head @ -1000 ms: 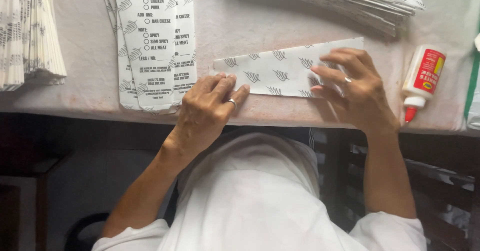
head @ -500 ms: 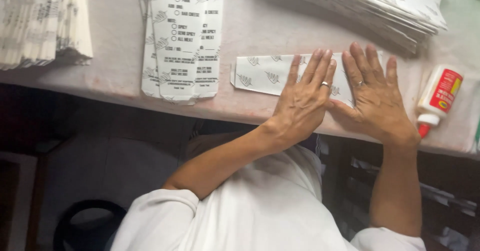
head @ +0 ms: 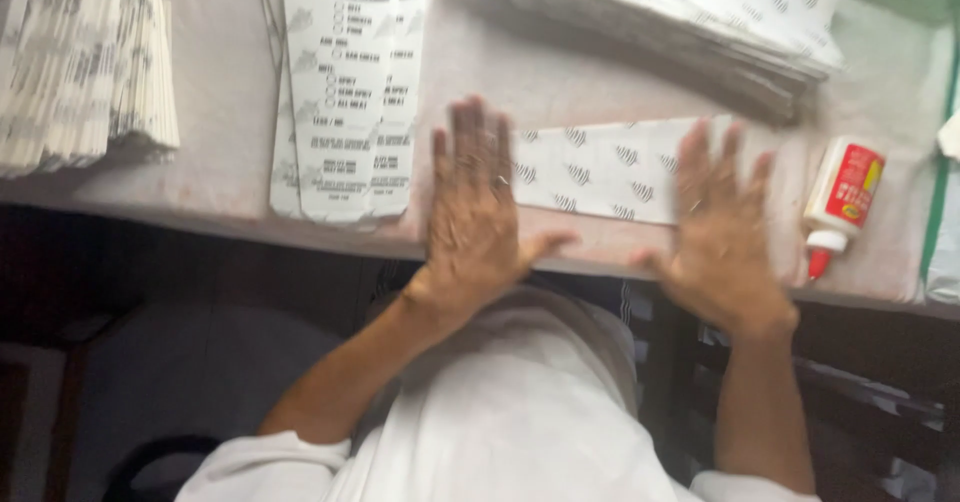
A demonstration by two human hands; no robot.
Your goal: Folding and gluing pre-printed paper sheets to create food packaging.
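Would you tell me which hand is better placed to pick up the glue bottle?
The right hand: it lies flat on the folded sheet, right beside the glue bottle; the left hand is farther away.

folded paper piece (head: 610,170) | white, small dark printed marks | lies flat, long side 9-to-3 | at table front edge

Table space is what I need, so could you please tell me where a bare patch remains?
Bare table lies between the left paper stack and the printed sheets, and between those sheets and the patterned strip. It is crowded around both hands, the top-right pile and the glue bottle.
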